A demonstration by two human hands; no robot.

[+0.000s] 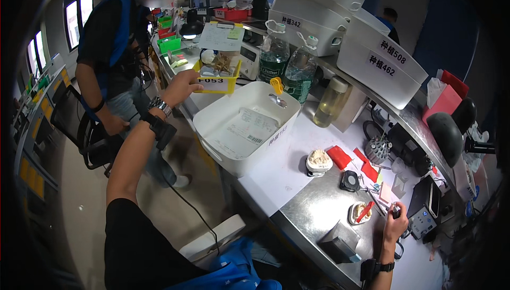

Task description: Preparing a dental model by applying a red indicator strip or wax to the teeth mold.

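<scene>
Left hand grips yellow bin — white tub just beside.

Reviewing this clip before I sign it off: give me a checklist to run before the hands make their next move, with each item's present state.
1. Left hand grips the yellow bin at its near edge: ok.
2. Bin held level, contents inside: ok.
3. White tub next to the bin holds only papers: ok.
4. Right hand has a firm hold on the small dark thing: cannot tell.
5. Dental model with red tool beside the right hand sits away from the table edge: ok.
6. Standing person well apart from the bin: not ok, close by.
</scene>
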